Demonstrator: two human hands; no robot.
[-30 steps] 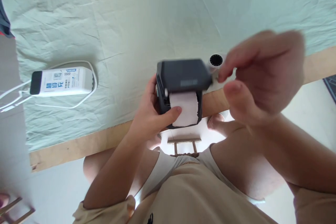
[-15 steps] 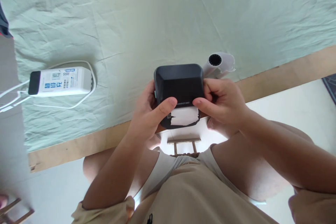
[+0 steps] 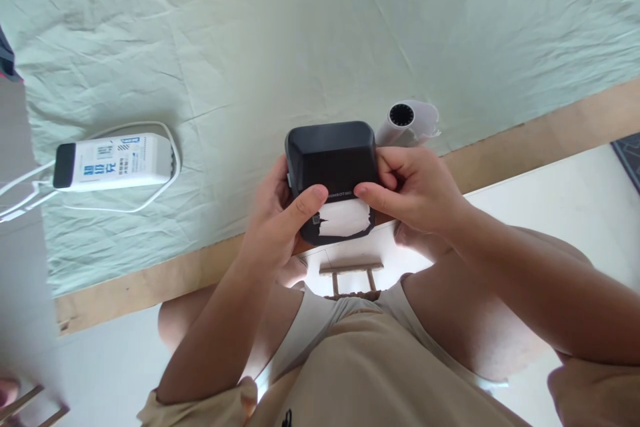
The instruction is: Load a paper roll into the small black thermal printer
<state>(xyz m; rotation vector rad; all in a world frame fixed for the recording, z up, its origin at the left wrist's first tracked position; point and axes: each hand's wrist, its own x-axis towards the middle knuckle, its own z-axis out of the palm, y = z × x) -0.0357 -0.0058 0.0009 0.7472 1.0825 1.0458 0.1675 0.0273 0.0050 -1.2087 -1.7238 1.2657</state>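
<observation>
I hold a black label printer (image 3: 332,163) with rounded corners over the table's near edge. Pale lettering, partly under my thumbs, runs across it, and a ragged-edged white patch (image 3: 344,219) covers much of its lower face. My left hand (image 3: 283,217) grips the left side, its thumb on the front and its fingers mostly hidden behind. On the right side, my right hand (image 3: 417,187) has its thumb at the lettering and its index finger curled against the edge. Just beyond that hand lies a white roll (image 3: 395,121) with a dark core and a loose, torn-looking end.
A white power strip (image 3: 117,161) with blue print and a looped white cable lies at the left on the pale green cloth (image 3: 280,33). The table's wooden edge (image 3: 145,278) runs in front of my knees. A wooden stool part (image 3: 351,269) shows below.
The printer and both hands appear slightly further left in the picture. The roll and power strip shift left too, so the view itself has moved a little. Both grips look the same.
</observation>
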